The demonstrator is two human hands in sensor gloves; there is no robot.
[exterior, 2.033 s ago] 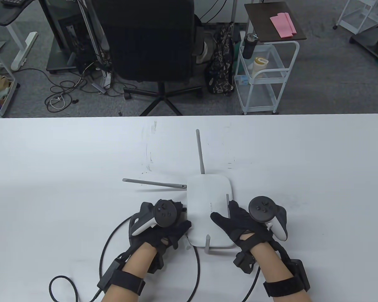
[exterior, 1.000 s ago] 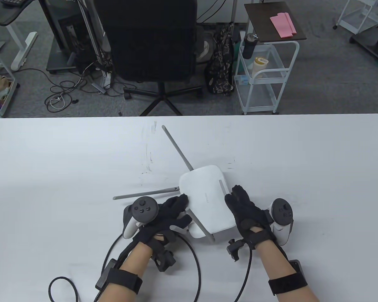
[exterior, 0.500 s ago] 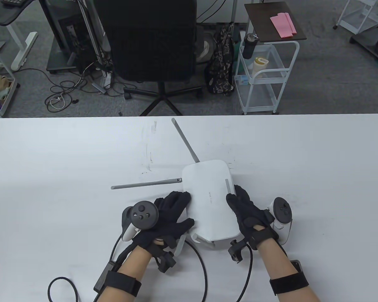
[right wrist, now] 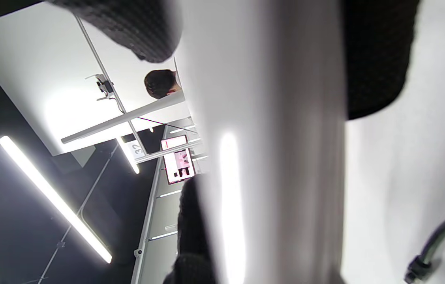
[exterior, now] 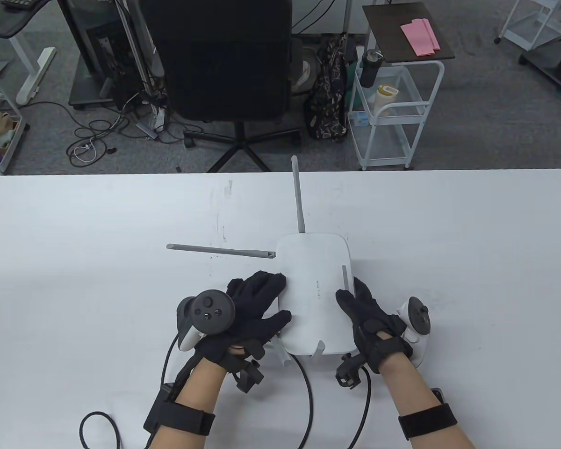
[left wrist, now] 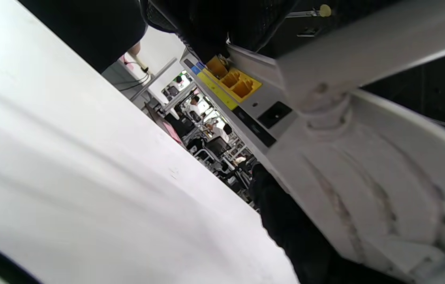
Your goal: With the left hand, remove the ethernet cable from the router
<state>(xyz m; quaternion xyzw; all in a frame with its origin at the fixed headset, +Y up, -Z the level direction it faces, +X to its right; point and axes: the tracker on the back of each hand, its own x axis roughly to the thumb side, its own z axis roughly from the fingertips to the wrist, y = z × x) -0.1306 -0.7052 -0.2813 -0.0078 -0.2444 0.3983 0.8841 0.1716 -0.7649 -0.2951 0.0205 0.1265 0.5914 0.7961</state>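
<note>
- Table (exterior: pixel 75 280): white surface that carries the router; faint grey scuffs lie on it to the router's left.
- Router (exterior: pixel 315 290): white, rounded body, lifted between both hands near the table's front edge. Half a second ago it sat turned slightly anticlockwise; now it is squared up and a little farther from the person. In the left wrist view its underside (left wrist: pixel 368 189) and rear panel face the camera, with yellow ports (left wrist: pixel 232 81) along that panel.
- Left hand (exterior: pixel 252 318): grips the router's left edge, fingers spread on the top face, thumb near the front left corner. It has shifted with the router, keeping its hold.
- Right hand (exterior: pixel 371 318): grips the router's right edge, fingers curled around the side, as before.
- Rear antenna (exterior: pixel 298 196): points straight away from the person, past the table's far edge; half a second ago it leaned to the left.
- Left antenna (exterior: pixel 219 251): runs level to the left from the router's rear left corner.
- Ethernet cable: cannot be picked out with certainty. A pale stub (exterior: pixel 280 355) juts out just left of the router's front edge, below the left thumb; whether it is the plug is unclear.
</note>
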